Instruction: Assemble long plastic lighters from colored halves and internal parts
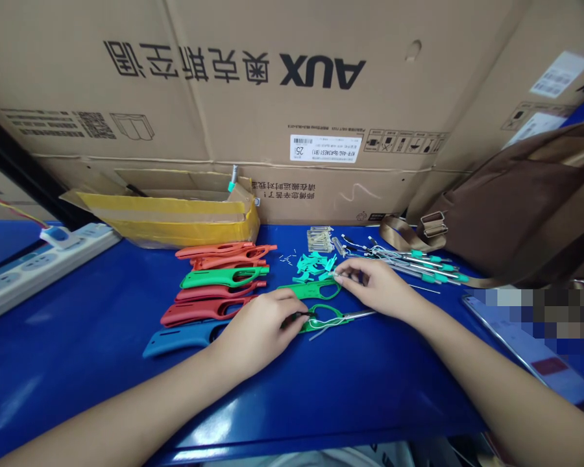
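Forearms [165, 402] nearest camera, over blue tabletop [296, 395]. Left to right: white power strip [39, 263]; row of red, green, blue casings [194, 311]; left hand [265, 321], grip pinching black part [302, 315], white wires [328, 323] beside it over nearer green casing [304, 327]; second green casing [302, 290] just behind; teal pieces [314, 264]; right hand [377, 283] beside them, cannot tell whether grip is clenched or grasping something; wired metal rods [425, 264]; phone [511, 344]; brown bag [516, 188].

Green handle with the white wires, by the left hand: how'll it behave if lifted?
The green handle looks like moulded plastic, so probably stiff and light. The white wires curve loosely across it, so they'd likely flop and could snag. The metal tube juts past its end, so it might tip that way.
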Demonstrator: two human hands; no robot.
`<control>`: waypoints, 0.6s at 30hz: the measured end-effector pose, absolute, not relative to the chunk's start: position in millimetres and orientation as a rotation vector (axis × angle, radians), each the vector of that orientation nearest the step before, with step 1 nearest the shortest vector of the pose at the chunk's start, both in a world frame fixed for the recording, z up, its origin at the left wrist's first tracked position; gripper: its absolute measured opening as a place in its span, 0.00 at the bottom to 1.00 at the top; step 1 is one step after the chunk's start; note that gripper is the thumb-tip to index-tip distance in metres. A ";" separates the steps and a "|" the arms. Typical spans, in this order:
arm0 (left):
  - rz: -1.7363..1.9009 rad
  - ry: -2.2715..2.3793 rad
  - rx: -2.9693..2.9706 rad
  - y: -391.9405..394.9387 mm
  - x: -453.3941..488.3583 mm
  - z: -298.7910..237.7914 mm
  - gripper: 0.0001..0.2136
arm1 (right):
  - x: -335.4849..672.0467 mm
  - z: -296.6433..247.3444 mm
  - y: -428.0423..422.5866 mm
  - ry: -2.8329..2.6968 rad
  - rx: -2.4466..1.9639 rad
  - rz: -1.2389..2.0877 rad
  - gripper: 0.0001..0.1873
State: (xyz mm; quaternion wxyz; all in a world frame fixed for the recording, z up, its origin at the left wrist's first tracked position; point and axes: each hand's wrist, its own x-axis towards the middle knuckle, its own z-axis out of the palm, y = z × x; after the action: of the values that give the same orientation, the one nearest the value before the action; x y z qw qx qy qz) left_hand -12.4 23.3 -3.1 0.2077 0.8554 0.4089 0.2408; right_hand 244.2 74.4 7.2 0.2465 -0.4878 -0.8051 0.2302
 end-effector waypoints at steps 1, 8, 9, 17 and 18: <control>0.664 1.142 2.378 23.4 -12.3 -2.9 0.07 | 245.8 7.6 75.7 -2.172 -1.373 0.597 0.13; 0.638 1.144 2.368 22.6 -11.4 -1.6 0.07 | 269.4 10.4 92.0 -2.080 -1.581 0.270 0.12; 0.635 1.142 2.369 22.4 -11.6 -2.1 0.07 | 273.1 10.3 94.5 -2.093 -1.570 0.253 0.12; 0.631 1.120 2.387 21.7 -11.4 -4.4 0.07 | 274.4 5.3 95.2 -2.279 -1.528 0.342 0.07; 0.631 1.119 2.388 21.7 -11.3 -4.2 0.07 | 272.8 4.2 94.2 -2.281 -1.514 0.309 0.07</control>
State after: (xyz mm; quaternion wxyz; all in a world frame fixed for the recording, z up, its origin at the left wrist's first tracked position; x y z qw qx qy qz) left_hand -11.3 21.7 -4.2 0.2133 0.8604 0.4031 0.2272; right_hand 272.8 94.2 4.2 0.1920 -0.5394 -0.8124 0.1100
